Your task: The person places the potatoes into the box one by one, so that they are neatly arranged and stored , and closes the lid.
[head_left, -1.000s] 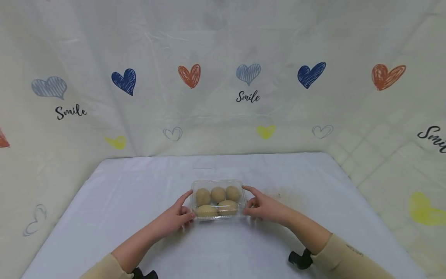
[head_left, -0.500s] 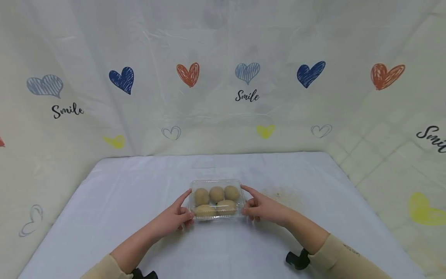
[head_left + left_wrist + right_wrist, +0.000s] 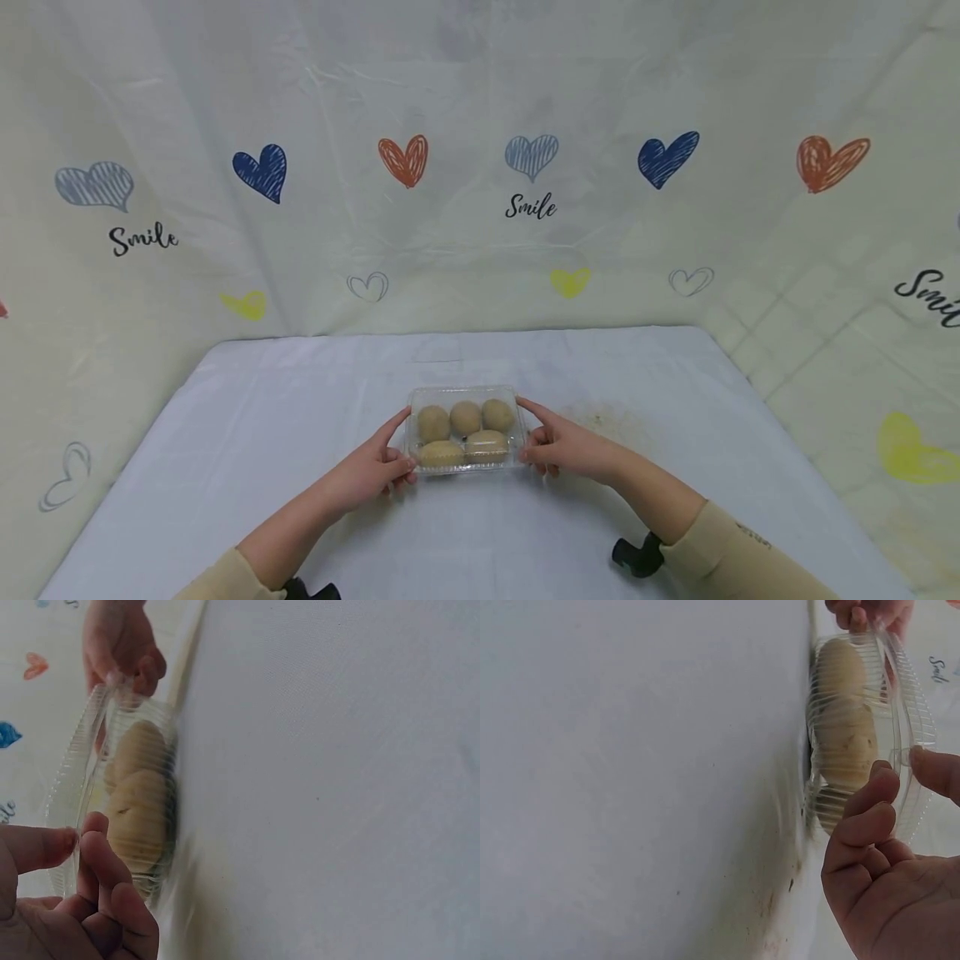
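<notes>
A clear plastic clamshell box (image 3: 462,395) with its lid down sits on the table, holding several potatoes (image 3: 487,447). Three rounder ones lie at the back and two longer ones in front. My left hand (image 3: 372,473) pinches the box's rim at the near left corner, its index finger stretched along the left side. At the near right corner my right hand (image 3: 573,448) pinches the rim likewise, index finger along the right side. In the right wrist view the thumb (image 3: 934,771) lies on the lid's rim, with curled fingers beneath it.
A white cloth (image 3: 480,533) covers the table. Brownish dirt specks (image 3: 603,419) mark it just right of the box. Behind the table hangs a pale curtain (image 3: 465,250) printed with hearts and words. A black device (image 3: 637,557) sits at the right wrist.
The head view has shifted very slightly. Both hands keep their grip on the clamshell box, and it shows no clear movement on the table.
</notes>
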A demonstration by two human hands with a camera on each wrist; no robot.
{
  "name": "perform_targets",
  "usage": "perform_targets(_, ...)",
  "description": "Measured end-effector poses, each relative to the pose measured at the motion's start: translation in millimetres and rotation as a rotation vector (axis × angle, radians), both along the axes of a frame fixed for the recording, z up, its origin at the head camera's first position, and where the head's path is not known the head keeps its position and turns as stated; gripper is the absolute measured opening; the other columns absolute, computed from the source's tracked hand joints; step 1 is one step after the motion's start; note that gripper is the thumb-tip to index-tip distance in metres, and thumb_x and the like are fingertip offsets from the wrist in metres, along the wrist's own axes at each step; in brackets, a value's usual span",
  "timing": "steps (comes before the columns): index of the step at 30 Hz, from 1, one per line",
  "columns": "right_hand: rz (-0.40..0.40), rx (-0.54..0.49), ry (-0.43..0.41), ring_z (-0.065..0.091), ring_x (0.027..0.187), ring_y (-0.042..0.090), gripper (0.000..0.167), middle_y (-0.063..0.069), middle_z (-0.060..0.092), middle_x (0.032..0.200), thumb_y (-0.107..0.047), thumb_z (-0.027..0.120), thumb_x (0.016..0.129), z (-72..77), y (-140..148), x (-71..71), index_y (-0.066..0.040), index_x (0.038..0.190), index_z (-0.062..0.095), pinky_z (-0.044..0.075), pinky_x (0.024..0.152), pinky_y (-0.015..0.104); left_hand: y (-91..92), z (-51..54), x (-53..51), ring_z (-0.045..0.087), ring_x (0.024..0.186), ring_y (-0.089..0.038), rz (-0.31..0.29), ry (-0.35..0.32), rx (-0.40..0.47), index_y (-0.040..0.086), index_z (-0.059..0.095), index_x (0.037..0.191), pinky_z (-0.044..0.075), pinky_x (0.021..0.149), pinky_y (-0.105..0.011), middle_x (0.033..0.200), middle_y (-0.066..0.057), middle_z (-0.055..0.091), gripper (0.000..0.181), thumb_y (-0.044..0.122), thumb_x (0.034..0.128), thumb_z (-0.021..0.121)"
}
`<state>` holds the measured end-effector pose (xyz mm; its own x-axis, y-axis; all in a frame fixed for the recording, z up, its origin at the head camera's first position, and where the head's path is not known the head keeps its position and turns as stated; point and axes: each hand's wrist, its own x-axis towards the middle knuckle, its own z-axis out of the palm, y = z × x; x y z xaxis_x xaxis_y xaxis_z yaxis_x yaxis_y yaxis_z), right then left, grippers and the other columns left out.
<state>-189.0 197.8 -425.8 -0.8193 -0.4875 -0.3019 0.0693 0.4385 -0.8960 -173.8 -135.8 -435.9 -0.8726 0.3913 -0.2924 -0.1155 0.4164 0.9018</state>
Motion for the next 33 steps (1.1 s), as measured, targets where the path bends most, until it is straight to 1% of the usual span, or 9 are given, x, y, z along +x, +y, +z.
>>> perform_targets(6,-0.006,-0.003,-0.02,0.052,0.063,0.018,0.086,0.012,0.065,0.082,-0.019,0.067,0.095,-3.0,-0.1,-0.6,-0.02,0.16,0.012,0.044,0.061,0.031,-1.3,-0.2,0.4,0.06,0.074,-0.018,0.001,-0.025,0.007,0.019,0.008,0.16,0.046,0.065,-0.033,0.086,-0.009,0.071,0.08,0.014,0.0991,0.06)
perform_targets(11,-0.028,-0.035,-0.041,0.051,0.061,0.017,0.086,0.008,0.064,0.076,-0.018,0.068,0.094,-8.0,-1.1,-1.1,-0.022,0.16,0.013,0.043,0.058,0.029,-1.9,0.9,1.5,0.062,0.075,-0.019,-0.003,-0.034,0.012,0.019,0.007,0.16,0.046,0.065,-0.033,0.086,-0.009,0.07,0.08,0.013,0.0995,0.059)
perform_targets(17,-0.042,-0.072,-0.059,0.046,0.058,0.015,0.086,0.005,0.061,0.071,-0.014,0.068,0.094,-8.5,-2.8,0.1,-0.02,0.16,0.013,0.04,0.057,0.028,-1.4,0.7,2.5,0.062,0.076,-0.019,-0.006,-0.038,0.023,0.019,0.005,0.16,0.046,0.066,-0.033,0.085,-0.009,0.07,0.081,0.013,0.0993,0.059)
perform_targets(23,-0.044,-0.081,-0.04,0.047,0.056,0.015,0.085,0.007,0.062,0.072,-0.009,0.066,0.094,-4.1,-4.8,0.5,-0.017,0.159,0.013,0.042,0.057,0.029,-0.7,0.7,3.6,0.063,0.076,-0.019,-0.01,-0.033,0.036,0.018,0.004,0.16,0.046,0.065,-0.033,0.085,-0.01,0.07,0.081,0.011,0.0991,0.058)
perform_targets(28,-0.03,-0.044,-0.029,0.049,0.057,0.016,0.084,0.007,0.062,0.073,-0.01,0.066,0.094,-1.5,-2.7,-1.5,-0.018,0.16,0.013,0.043,0.058,0.029,0.2,-0.5,2.4,0.063,0.078,-0.02,-0.004,-0.037,0.047,0.021,0.004,0.16,0.047,0.068,-0.033,0.086,-0.01,0.07,0.081,0.013,0.0996,0.058)
perform_targets(33,-0.004,-0.014,-0.029,0.05,0.061,0.018,0.086,0.007,0.059,0.074,-0.015,0.067,0.094,0.0,2.4,-4.2,-0.02,0.16,0.013,0.044,0.061,0.031,0.3,-3.2,1.9,0.064,0.081,-0.021,-0.005,-0.039,0.061,0.022,0.003,0.16,0.049,0.07,-0.034,0.092,-0.011,0.07,0.081,0.015,0.0998,0.058)
